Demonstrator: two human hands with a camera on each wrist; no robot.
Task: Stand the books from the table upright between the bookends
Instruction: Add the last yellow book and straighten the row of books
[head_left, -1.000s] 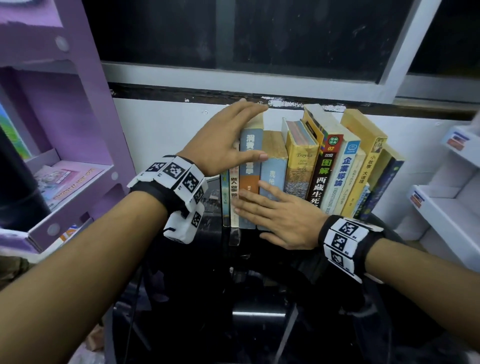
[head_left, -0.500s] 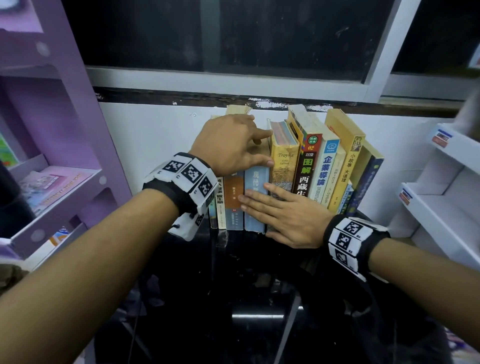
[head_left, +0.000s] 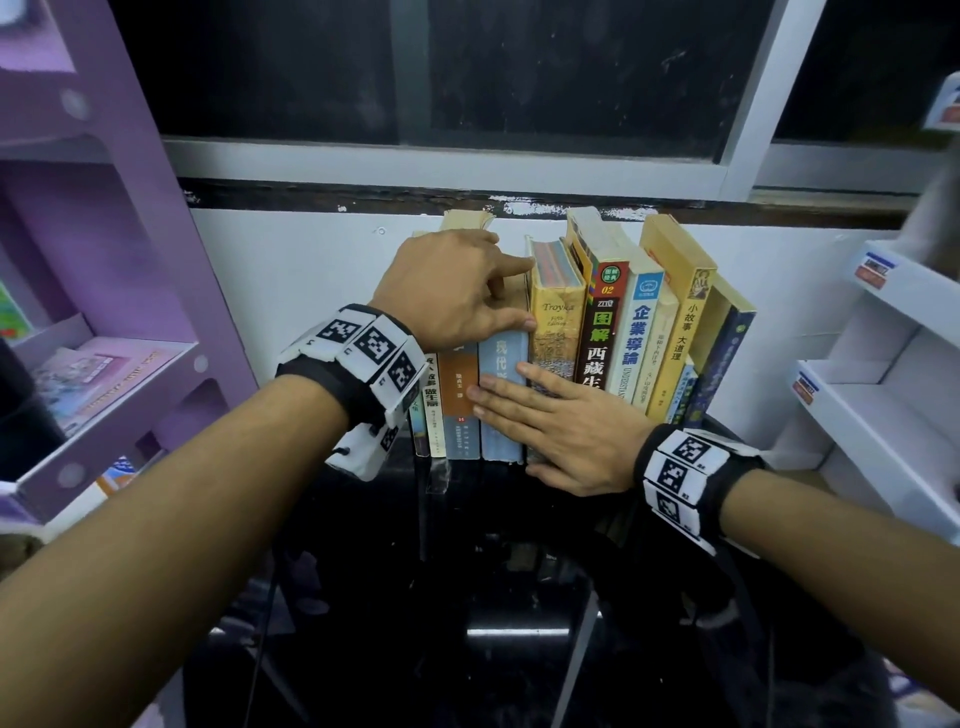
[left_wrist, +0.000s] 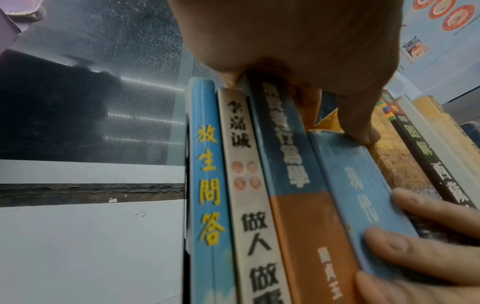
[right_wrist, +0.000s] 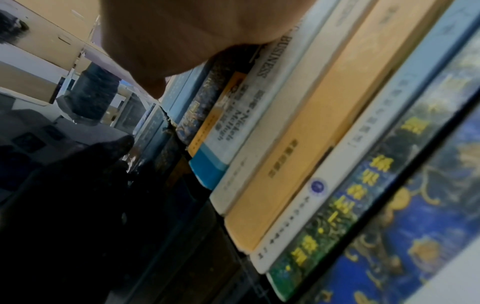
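A row of books stands upright against the white wall on a glossy black table (head_left: 467, 597). My left hand (head_left: 524, 296) sits on top of the left end of the row. Its fingers curl over the top of the short pale blue book (head_left: 500, 356), and its thumb (left_wrist: 363, 133) pinches the head of that spine. Beside it stands a taller blue-and-orange book (left_wrist: 293, 185). My right hand (head_left: 514, 415) lies flat with straight fingers (left_wrist: 415, 246) against the lower spines of the pale blue book and the yellow Troyka book (head_left: 556, 312). A clear bookend foot (head_left: 436, 475) shows at the row's left end.
A purple shelf unit (head_left: 130, 260) stands close on the left. A white shelf unit (head_left: 883, 389) stands on the right. Above the books a window frame (head_left: 467, 166) runs along the wall. The right-hand books (right_wrist: 298, 144) lean slightly left.
My left hand went from lying stretched over the book tops to curling and pinching the pale blue book. My right hand stayed flat on the spines.
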